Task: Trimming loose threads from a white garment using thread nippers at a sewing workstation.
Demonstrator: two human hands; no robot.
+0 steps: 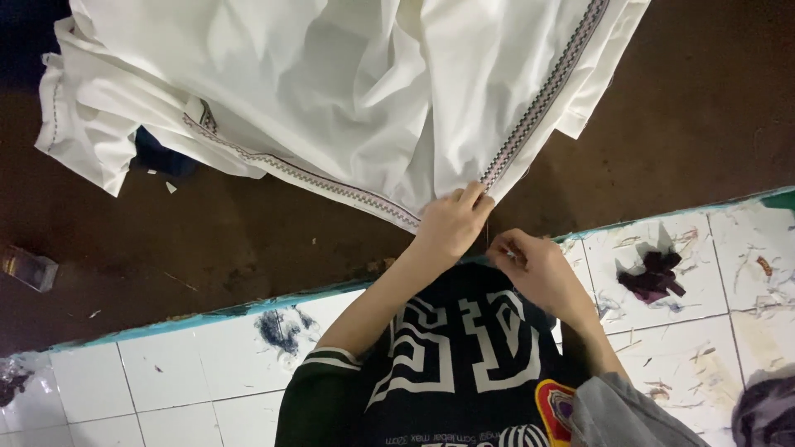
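while the left hand (451,225) pinches the patterned trim (542,95) of the white garment (331,83) at its lowest fold, the right hand (538,266) closes narrow on a fine thread (488,236), needle too small to tell. keeping that edge taut looks key, pulls short. no containers show, only fabric scraps (654,277) on the tiled ledge (199,372).

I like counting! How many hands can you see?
2. The left hand pinches the patterned trim of the white cloth; the right hand is beside it, fingers pinched.
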